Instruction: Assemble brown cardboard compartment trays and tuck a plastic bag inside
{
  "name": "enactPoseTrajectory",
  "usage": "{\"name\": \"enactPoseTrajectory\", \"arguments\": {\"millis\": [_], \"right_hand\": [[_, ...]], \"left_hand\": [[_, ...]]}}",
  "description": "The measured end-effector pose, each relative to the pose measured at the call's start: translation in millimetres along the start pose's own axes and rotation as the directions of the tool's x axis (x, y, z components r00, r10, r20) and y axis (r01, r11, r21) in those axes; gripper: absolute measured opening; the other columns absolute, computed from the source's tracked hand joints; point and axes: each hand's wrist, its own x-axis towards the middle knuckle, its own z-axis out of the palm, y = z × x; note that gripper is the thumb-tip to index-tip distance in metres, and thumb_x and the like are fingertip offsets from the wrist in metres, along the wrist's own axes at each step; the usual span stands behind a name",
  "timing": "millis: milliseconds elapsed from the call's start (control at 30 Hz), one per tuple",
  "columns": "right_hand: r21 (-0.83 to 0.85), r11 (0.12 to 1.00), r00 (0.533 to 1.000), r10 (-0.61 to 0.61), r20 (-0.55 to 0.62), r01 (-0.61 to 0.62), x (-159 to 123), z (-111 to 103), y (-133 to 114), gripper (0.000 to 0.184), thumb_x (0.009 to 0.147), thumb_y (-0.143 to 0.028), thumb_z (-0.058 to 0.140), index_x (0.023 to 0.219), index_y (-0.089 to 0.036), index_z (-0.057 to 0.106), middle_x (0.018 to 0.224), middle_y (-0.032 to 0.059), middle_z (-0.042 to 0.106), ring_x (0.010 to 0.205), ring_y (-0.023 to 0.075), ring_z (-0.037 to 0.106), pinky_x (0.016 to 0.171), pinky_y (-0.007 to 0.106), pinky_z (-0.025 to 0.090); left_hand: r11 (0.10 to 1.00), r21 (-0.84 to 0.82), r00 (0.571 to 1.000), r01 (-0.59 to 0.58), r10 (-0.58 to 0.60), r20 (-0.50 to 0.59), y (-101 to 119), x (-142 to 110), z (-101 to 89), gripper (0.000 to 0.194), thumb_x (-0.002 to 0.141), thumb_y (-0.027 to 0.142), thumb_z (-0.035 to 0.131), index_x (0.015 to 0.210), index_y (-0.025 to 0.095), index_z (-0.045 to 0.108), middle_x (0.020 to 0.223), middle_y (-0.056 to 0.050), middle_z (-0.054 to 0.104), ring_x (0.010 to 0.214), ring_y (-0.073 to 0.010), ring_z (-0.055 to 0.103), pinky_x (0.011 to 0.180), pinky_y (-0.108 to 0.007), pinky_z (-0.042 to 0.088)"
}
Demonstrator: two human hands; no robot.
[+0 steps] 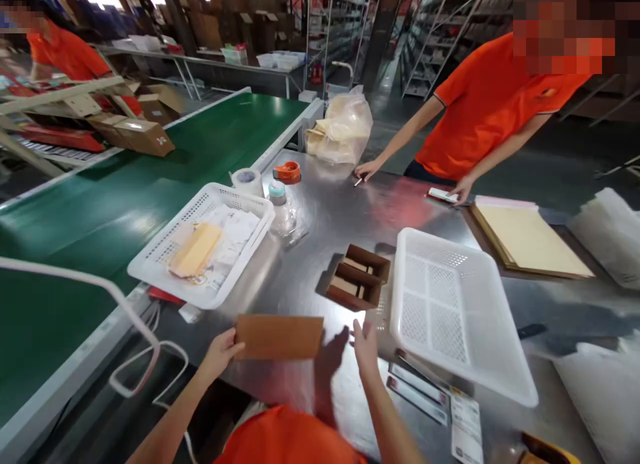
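My left hand (223,349) grips the left end of a flat brown cardboard piece (279,337), held over the front edge of the metal table. My right hand (365,344) is empty, its fingers apart, just short of two small open cardboard boxes (356,279) standing side by side. A large white plastic basket (500,331) with a perforated bottom lies to the right of that hand. Left of the boxes, another white basket (250,259) contains a yellowish packet (196,249) and white plastic bags.
Across the table a co-worker in an orange shirt (480,104) holds a pen and a small white item. A green conveyor belt (200,151) runs along the left. Tape rolls (247,181), an orange tape dispenser (287,171) and a stack of yellowish envelopes (533,241) lie on the table.
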Motion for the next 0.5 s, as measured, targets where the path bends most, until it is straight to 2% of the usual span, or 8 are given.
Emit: {"name": "enactPoseTrajectory", "arguments": {"millis": [67, 133, 200, 267, 333, 400, 433, 500], "right_hand": [[0.059, 0.996, 0.991, 0.062, 0.119, -0.070, -38.7, 8.7, 13.0, 0.065, 0.069, -0.068, 0.055, 0.109, -0.018, 0.064, 0.112, 0.0134, 0.070, 0.093, 0.0292, 0.068, 0.079, 0.040, 0.055], [0.108, 0.988, 0.969, 0.080, 0.235, -0.108, -72.0, 8.2, 24.4, 0.059, 0.062, -0.065, 0.066, 0.099, -0.019, 0.070, 0.107, 0.0126, 0.072, 0.096, 0.0303, 0.067, 0.086, 0.043, 0.053], [0.146, 0.985, 0.961, 0.053, 0.271, -0.096, -94.2, -1.4, 31.7, 0.054, 0.057, -0.062, 0.072, 0.090, -0.019, 0.073, 0.100, 0.0121, 0.074, 0.097, 0.0320, 0.066, 0.091, 0.046, 0.050], [0.177, 0.982, 0.968, 0.023, 0.249, -0.069, -106.1, -16.2, 34.5, 0.051, 0.056, -0.062, 0.074, 0.085, -0.020, 0.076, 0.102, 0.0129, 0.074, 0.100, 0.0338, 0.066, 0.092, 0.048, 0.050], [0.202, 0.978, 0.971, 0.005, 0.239, -0.055, -111.6, -30.7, 34.5, 0.050, 0.057, -0.063, 0.074, 0.082, -0.021, 0.077, 0.107, 0.0141, 0.073, 0.105, 0.0350, 0.065, 0.095, 0.049, 0.049], [0.216, 0.974, 0.971, 0.021, 0.236, -0.074, -114.3, -40.8, 34.1, 0.049, 0.058, -0.064, 0.073, 0.082, -0.021, 0.078, 0.109, 0.0140, 0.073, 0.107, 0.0357, 0.064, 0.098, 0.050, 0.047], [0.223, 0.970, 0.969, 0.040, 0.242, -0.096, -115.1, -43.6, 34.3, 0.049, 0.059, -0.064, 0.073, 0.083, -0.021, 0.078, 0.107, 0.0134, 0.074, 0.107, 0.0357, 0.064, 0.099, 0.051, 0.046], [0.241, 0.960, 0.965, 0.078, 0.250, -0.140, -116.3, -45.6, 36.0, 0.049, 0.058, -0.063, 0.074, 0.083, -0.021, 0.078, 0.101, 0.0122, 0.075, 0.105, 0.0356, 0.065, 0.100, 0.052, 0.045]], "left_hand": [[0.999, 0.043, 1.000, 0.005, -0.006, 0.018, -5.9, -12.1, 9.0, 0.037, 0.059, 0.051, 0.073, 0.076, 0.018, 0.068, 0.077, -0.006, 0.073, 0.082, -0.0303, 0.068, 0.082, -0.043, 0.054], [0.988, 0.157, 0.998, 0.004, 0.005, -0.058, -7.3, -16.8, 27.3, 0.032, 0.060, 0.050, 0.073, 0.069, 0.020, 0.066, 0.075, -0.007, 0.071, 0.083, -0.0313, 0.067, 0.086, -0.046, 0.052], [0.976, 0.218, 0.992, -0.008, 0.034, -0.118, -4.6, -18.9, 50.5, 0.034, 0.058, 0.051, 0.075, 0.070, 0.021, 0.066, 0.088, -0.009, 0.072, 0.097, -0.0332, 0.065, 0.096, -0.047, 0.047], [0.988, 0.154, 0.995, 0.018, -0.004, -0.097, 1.5, -22.6, 74.0, 0.045, 0.056, 0.051, 0.079, 0.088, 0.021, 0.067, 0.113, -0.011, 0.068, 0.117, -0.0334, 0.056, 0.106, -0.045, 0.039], [0.991, 0.001, 0.989, 0.137, -0.137, -0.050, 9.7, -28.5, 94.6, 0.062, 0.061, 0.054, 0.077, 0.110, 0.021, 0.062, 0.132, -0.013, 0.058, 0.129, -0.0319, 0.047, 0.109, -0.043, 0.036], [0.952, -0.136, 0.960, 0.275, -0.280, -0.024, 17.8, -34.5, 109.8, 0.068, 0.070, 0.059, 0.070, 0.124, 0.021, 0.053, 0.141, -0.015, 0.050, 0.133, -0.0307, 0.043, 0.108, -0.043, 0.036], [0.936, -0.167, 0.948, 0.309, -0.317, -0.024, 20.9, -36.7, 114.8, 0.070, 0.073, 0.060, 0.067, 0.128, 0.020, 0.050, 0.143, -0.016, 0.048, 0.134, -0.0305, 0.043, 0.108, -0.043, 0.036], [0.937, -0.168, 0.948, 0.307, -0.317, -0.031, 24.3, -38.8, 119.3, 0.077, 0.072, 0.061, 0.069, 0.132, 0.019, 0.045, 0.144, -0.018, 0.045, 0.135, -0.0315, 0.042, 0.108, -0.044, 0.036]]}}
